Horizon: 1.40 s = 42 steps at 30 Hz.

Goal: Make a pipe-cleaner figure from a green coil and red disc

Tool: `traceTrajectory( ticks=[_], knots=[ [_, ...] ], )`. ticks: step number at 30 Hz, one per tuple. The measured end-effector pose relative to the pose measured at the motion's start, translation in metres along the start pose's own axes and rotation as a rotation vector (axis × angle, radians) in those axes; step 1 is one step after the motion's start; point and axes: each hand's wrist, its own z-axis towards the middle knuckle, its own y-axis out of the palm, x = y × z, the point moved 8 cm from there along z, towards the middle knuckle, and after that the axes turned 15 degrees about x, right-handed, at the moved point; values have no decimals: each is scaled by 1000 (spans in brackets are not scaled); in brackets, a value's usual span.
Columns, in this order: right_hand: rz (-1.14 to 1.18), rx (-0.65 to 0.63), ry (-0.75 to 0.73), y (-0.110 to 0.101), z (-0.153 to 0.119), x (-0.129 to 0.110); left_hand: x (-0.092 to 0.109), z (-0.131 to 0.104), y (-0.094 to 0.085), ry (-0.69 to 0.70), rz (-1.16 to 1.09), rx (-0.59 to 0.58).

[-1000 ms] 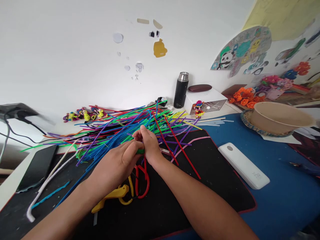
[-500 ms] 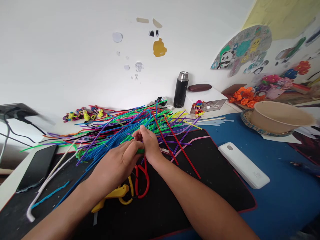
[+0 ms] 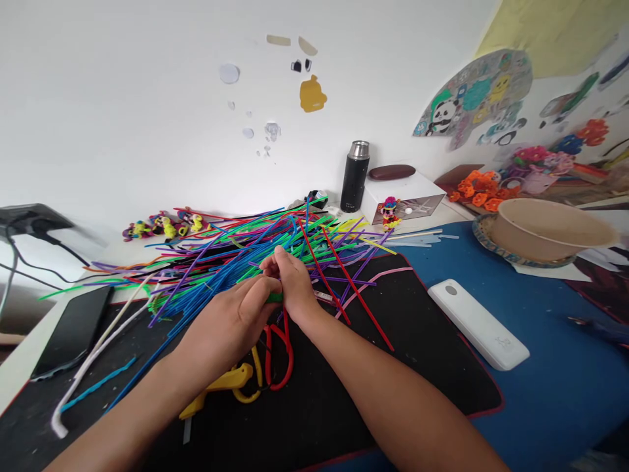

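My left hand (image 3: 243,308) and my right hand (image 3: 293,282) meet over the middle of the black mat, fingers curled in and closed. A bit of green pipe cleaner (image 3: 276,297) shows between them, under the left fingers and against the right palm; most of it is hidden. Just below my hands lie scissors with red and yellow handles (image 3: 289,367), partly covered by my left wrist. Beside them is a yellow glue gun (image 3: 228,381) with a clear stick at its end. Behind my fingers spreads a heap of coloured pipe cleaners (image 3: 236,255).
A phone (image 3: 73,331), bent white pipe cleaners (image 3: 81,377) and a twisted blue one (image 3: 101,382) lie left. Rightward are a white power bank (image 3: 479,324) and a beige bowl (image 3: 545,229). Behind stand a black flask (image 3: 354,178) and a small pipe-cleaner figure (image 3: 390,211).
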Motion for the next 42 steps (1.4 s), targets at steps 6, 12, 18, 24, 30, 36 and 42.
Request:
traceTrajectory(
  ticks=[6, 12, 18, 24, 30, 36, 42],
  knots=[
    [-10, 11, 0, -1, 0, -2, 0, 2, 0, -6, 5, 4],
    [-29, 16, -21, -2, -1, -6, -3, 0, 1, -33, 2, -4],
    [-53, 30, -22, -3, -1, -6, -7, -1, 3, -80, -30, -36],
    [-40, 22, -26, -5, 2, -6, -19, -5, 6, -155, -68, -63],
    [-2, 46, -102, -12, 5, -17, -33, -8, 5, -212, -93, -34],
    [-4, 60, -112, -14, 7, -19, -38, -10, 4, -238, -88, -22],
    [-18, 43, -141, -10, 3, -20, -26, -6, 5, -150, -111, -6]
  ],
)
